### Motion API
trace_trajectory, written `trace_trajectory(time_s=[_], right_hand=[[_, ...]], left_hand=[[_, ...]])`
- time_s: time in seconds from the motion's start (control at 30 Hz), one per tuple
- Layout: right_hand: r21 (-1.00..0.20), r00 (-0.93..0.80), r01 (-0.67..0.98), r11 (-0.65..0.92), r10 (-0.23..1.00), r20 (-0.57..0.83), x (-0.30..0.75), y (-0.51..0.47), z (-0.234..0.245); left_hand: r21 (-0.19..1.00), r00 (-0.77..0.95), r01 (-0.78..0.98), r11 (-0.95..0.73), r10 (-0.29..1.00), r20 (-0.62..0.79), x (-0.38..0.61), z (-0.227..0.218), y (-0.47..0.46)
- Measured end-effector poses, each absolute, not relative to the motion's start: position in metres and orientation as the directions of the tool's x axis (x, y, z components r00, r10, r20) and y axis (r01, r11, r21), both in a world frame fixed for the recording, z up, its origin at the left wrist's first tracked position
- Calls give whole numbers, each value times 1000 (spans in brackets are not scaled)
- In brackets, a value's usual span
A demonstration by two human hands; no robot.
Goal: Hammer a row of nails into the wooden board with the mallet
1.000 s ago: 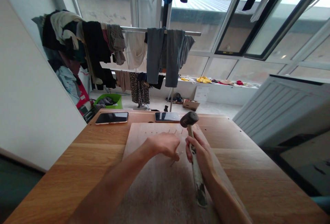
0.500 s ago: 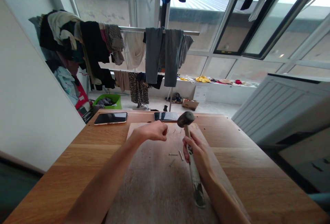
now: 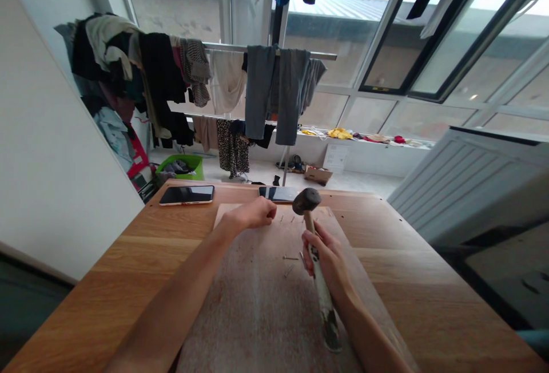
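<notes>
Since leaving the loose nails [image 3: 290, 258] with the left hand [image 3: 253, 213], has reached forward to the left of the standing nails [image 3: 293, 219], near the far edge of the board [image 3: 253, 298]. Has stayed about there over the last half second, with only a slight shift of the hammer [image 3: 321, 284] towards the left hand. Judging by that, seems busy at the row now rather than among the loose ones. Keeps the left fingers bent inwards, with the tips out of sight; cannot tell whether pinching a nail or not. Grasps the hammer's handle in the right hand [image 3: 328, 250], with fingers wrapped round it below the head. Has three loose nails lying on the board between the hands, one just beside the right fingers and partly hidden by them. Must mind a phone [image 3: 274, 193], just past the board's far edge and partly behind the hammer's head from this angle; has another phone [image 3: 187, 195] farther left on the table [image 3: 141, 270]. Beyond, towards the window [image 3: 180, 18], clothes [image 3: 259, 92] on a rail [image 3: 329, 56] and a green basket [image 3: 198, 168], all well apart from the nails
</notes>
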State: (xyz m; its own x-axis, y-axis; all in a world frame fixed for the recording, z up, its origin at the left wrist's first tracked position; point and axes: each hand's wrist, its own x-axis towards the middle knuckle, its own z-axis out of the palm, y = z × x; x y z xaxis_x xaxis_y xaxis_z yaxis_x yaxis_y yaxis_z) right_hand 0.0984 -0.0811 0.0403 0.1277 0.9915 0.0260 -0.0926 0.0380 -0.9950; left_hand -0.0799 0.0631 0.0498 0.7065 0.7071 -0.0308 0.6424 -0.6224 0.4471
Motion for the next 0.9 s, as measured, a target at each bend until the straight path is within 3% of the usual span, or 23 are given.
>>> trace_trajectory(time_s=[0.33,0.9], right_hand=[[-997,97,-62,35,995,29,92,-82,41],[-995,-54,-96,-34,998,-29,85,-83,39]], left_hand=[[475,707,629,-615,707,-21,-82,41,66],[732,705,479,-485,709,9,-89,35,75]])
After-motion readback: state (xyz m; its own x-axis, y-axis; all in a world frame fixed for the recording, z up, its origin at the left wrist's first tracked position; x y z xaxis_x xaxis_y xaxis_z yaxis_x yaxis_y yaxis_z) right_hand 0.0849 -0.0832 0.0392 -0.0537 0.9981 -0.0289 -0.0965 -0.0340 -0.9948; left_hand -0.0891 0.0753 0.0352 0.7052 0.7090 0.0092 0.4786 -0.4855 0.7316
